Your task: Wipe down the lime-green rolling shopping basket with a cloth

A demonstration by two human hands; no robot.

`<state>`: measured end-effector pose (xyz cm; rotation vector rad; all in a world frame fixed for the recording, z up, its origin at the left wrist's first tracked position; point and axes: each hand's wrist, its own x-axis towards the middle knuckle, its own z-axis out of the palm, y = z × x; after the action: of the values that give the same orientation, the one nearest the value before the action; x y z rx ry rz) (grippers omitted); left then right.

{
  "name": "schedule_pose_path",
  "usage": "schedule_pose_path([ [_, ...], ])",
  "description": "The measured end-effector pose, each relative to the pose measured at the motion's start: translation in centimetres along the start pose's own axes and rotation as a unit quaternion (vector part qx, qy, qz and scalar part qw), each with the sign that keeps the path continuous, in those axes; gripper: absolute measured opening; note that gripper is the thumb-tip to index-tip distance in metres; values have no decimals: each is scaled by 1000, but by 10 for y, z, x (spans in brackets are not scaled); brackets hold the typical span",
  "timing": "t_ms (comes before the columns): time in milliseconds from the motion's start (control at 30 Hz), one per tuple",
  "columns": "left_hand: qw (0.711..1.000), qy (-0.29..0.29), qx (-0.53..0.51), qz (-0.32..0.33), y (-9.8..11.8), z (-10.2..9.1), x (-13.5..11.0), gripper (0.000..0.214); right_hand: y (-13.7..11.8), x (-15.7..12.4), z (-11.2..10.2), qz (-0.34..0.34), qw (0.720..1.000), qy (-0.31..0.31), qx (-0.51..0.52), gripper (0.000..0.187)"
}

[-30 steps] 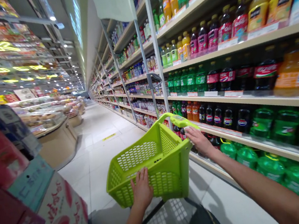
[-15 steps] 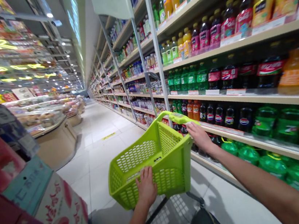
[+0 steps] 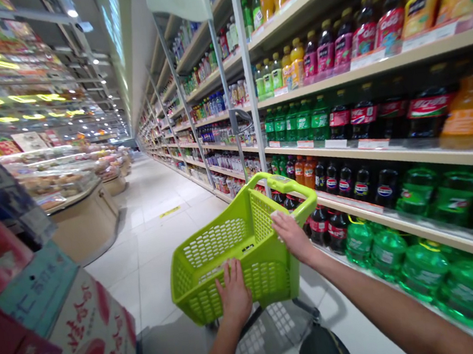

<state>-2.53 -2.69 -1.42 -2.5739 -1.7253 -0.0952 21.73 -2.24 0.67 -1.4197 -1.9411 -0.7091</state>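
A lime-green plastic shopping basket point(image 3: 211, 250) with a raised handle point(image 3: 290, 184) sits tilted on a wheeled frame point(image 3: 277, 322) in a supermarket aisle. My left hand point(image 3: 234, 293) grips the basket's near rim, fingers hooked over the edge. My right hand point(image 3: 290, 234) holds the basket's right rear corner just below the handle. Nothing shows inside the basket.
Shelves point(image 3: 391, 156) of soft-drink bottles run along the right, with green bottles point(image 3: 385, 247) low down. Stacked cartons point(image 3: 84, 342) stand at the left, a curved display counter point(image 3: 85, 220) behind them. The white tiled aisle point(image 3: 158, 210) stretches ahead.
My right hand slid from the handle down to the basket's rear corner. The basket and left hand shifted slightly right as the view moved forward.
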Motion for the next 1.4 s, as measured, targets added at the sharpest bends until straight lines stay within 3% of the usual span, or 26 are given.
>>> schedule_pose_path([
  [67, 1000, -5, -8, 9, -5, -2, 0, 71, -14, -3, 5, -80, 996, -34, 32, 32],
  [133, 1000, -11, -17, -17, -16, -5, -1, 69, -14, -4, 0, -105, 992, -53, 40, 34],
  [267, 997, -21, -14, -76, -34, -5, -3, 69, 6, 0, -14, 12, 1000, 3, 5, 43],
  [333, 996, -25, -14, -79, -35, -4, -3, 72, -2, -1, -7, 36, 999, 31, 3, 43],
  [500, 998, -13, -3, -61, -35, 3, -7, 76, -37, -11, 18, -88, 994, -23, 58, 35],
  [700, 999, -19, -23, -20, -38, 5, -15, 71, -10, -10, 2, 40, 999, 24, 12, 43],
  [833, 999, -8, -42, -24, -34, 4, -12, 80, -24, -14, 18, -36, 997, -30, 61, 38],
  [900, 999, 2, -39, -28, -37, 5, -12, 79, -17, -12, 20, -34, 997, -33, 68, 41],
  [1067, 997, 23, -13, -70, -43, 8, -10, 69, 16, 2, 12, 106, 993, 36, 40, 52],
  [1133, 997, 20, -15, -70, -40, 8, -8, 68, -1, 3, 24, 88, 994, 3, 57, 47],
  [1233, 999, 22, -12, -47, -36, 9, -6, 68, -45, 1, 51, -15, 992, -71, 105, 34],
  [1300, 999, 26, -9, -26, -38, 11, -7, 68, -59, 3, 62, -68, 984, -93, 136, 31],
  [1333, 999, 26, -9, -31, -40, 12, -8, 68, -58, 6, 63, -66, 983, -89, 145, 32],
  [1400, 998, 26, -8, -62, -46, 15, -11, 67, -41, 12, 60, 5, 988, -58, 142, 38],
])
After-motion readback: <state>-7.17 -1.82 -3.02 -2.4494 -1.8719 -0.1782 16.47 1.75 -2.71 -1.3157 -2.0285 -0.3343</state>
